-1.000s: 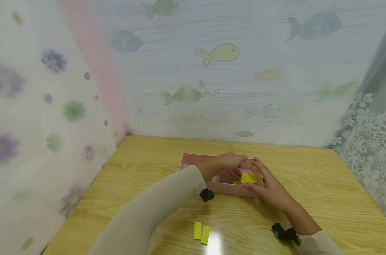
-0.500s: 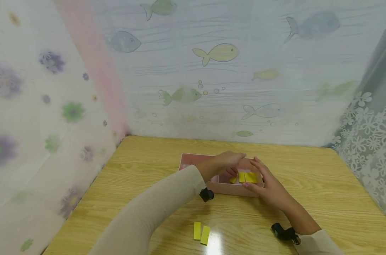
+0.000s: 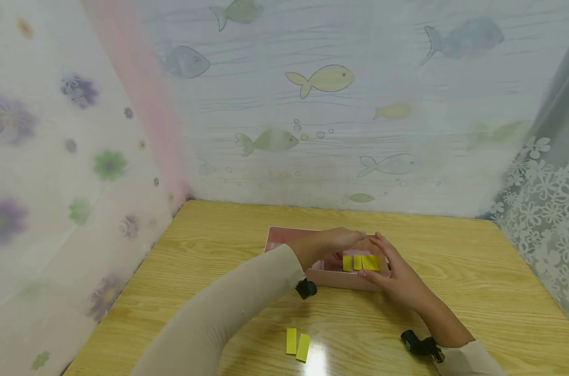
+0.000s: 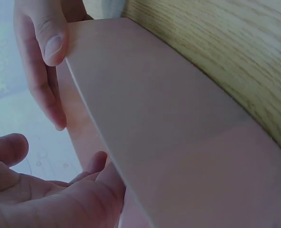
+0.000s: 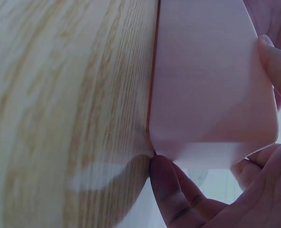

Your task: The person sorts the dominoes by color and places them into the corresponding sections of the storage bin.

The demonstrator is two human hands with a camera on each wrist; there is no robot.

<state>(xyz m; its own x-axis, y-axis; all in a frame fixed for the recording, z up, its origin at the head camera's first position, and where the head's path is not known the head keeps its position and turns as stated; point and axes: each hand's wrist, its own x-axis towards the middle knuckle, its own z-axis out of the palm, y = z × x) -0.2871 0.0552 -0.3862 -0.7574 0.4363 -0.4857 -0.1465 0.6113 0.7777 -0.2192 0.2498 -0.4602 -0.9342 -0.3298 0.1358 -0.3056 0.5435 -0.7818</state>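
A pink box (image 3: 343, 280) with low walls stands on the table. My left hand (image 3: 340, 239) reaches over its rim; in the left wrist view that hand's fingers (image 4: 90, 190) dip inside, thumb apart. No object shows between them, though the fingertips are hidden. Several yellow tiles (image 3: 369, 262) lie at the box's right end, and one yellow tile (image 3: 347, 263) sits apart beside the left fingers. My right hand (image 3: 404, 279) grips the right end of the box, its thumb on the front rim. Seen from the right wrist, a finger touches the box's lower corner.
Two yellow tiles (image 3: 291, 341) lie on the wooden table (image 3: 228, 240) in front of the box. Behind the table hangs a curtain (image 3: 322, 183) with fish on it. Floral sheets close off the left and right sides.
The left fingers have drawn back leftward from the tiles. The leftmost tile in the box, tilted before, now stands straight with a gap beside it. The right hand has stayed put.
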